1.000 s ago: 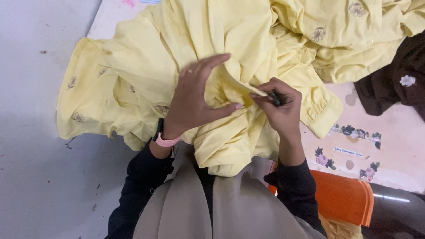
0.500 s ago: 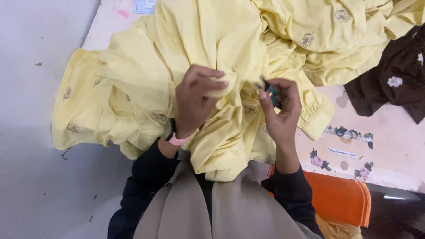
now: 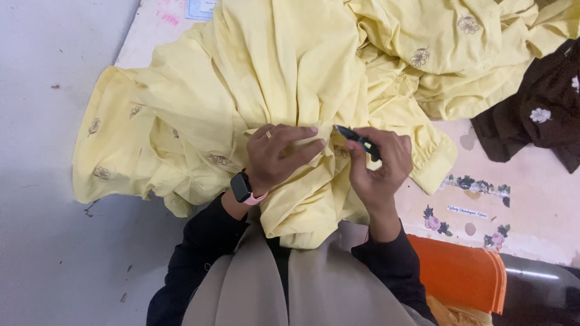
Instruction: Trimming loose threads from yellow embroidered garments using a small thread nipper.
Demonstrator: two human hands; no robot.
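Floor: a grey surface (image 3: 54,241) is filling the left side of the frame.
Yellow garments: at least two seem to be lying here, though the folds are making a sure count impossible. One large pale yellow garment (image 3: 266,78) is spreading from the left centre to the middle and is draping down over the person's lap; more yellow cloth (image 3: 483,54) with small flower motifs is bunching at the upper right.
Smartwatch: one, with a dark face and pink strap (image 3: 243,188), is sitting on the left wrist, just left of centre.
Left hand: one (image 3: 279,154) is lying on the yellow garment at the centre, fingers curling down and pinching a fold of the cloth.
Clipper: one small dark thread clipper (image 3: 357,140) is sitting just right of centre, its tip pointing toward the left fingertips and nearly touching the pinched fold.
Right hand: one (image 3: 377,166) is closing around the clipper, thumb and fingers gripping it, just beside the left hand with the fold between them.
Table: a pale pink top with flower stickers (image 3: 525,199) is showing at the right.
Brown garment: one dark piece with white flowers (image 3: 538,121) is lying at the right edge.
Orange item: one (image 3: 462,274) is sitting at the lower right, beside the right sleeve.
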